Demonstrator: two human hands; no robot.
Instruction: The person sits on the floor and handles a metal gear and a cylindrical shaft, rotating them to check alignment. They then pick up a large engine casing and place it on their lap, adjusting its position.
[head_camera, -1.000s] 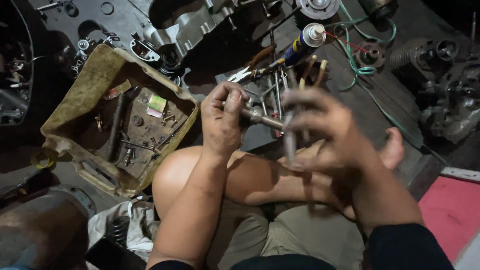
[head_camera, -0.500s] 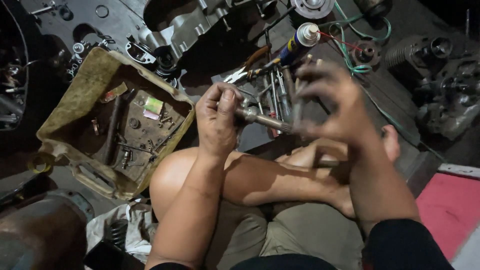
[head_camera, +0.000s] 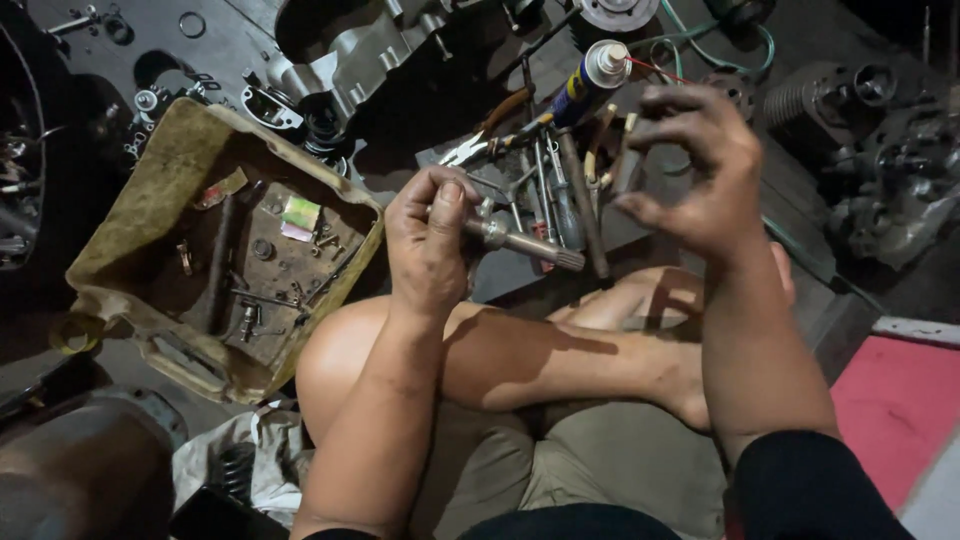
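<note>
A short grey metal shaft (head_camera: 525, 243) with a splined end is clenched in the left hand (head_camera: 432, 240); beside it, the right hand (head_camera: 700, 165) is held released, fingers spread.

1 metal shaft (head_camera: 525, 242), 1 spray can (head_camera: 590, 82), 1 cut-open yellow container (head_camera: 160, 170), 2 hands.

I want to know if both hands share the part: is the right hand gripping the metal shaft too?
No: the right hand is raised apart with fingers spread, and only the left hand holds the metal shaft.
</note>
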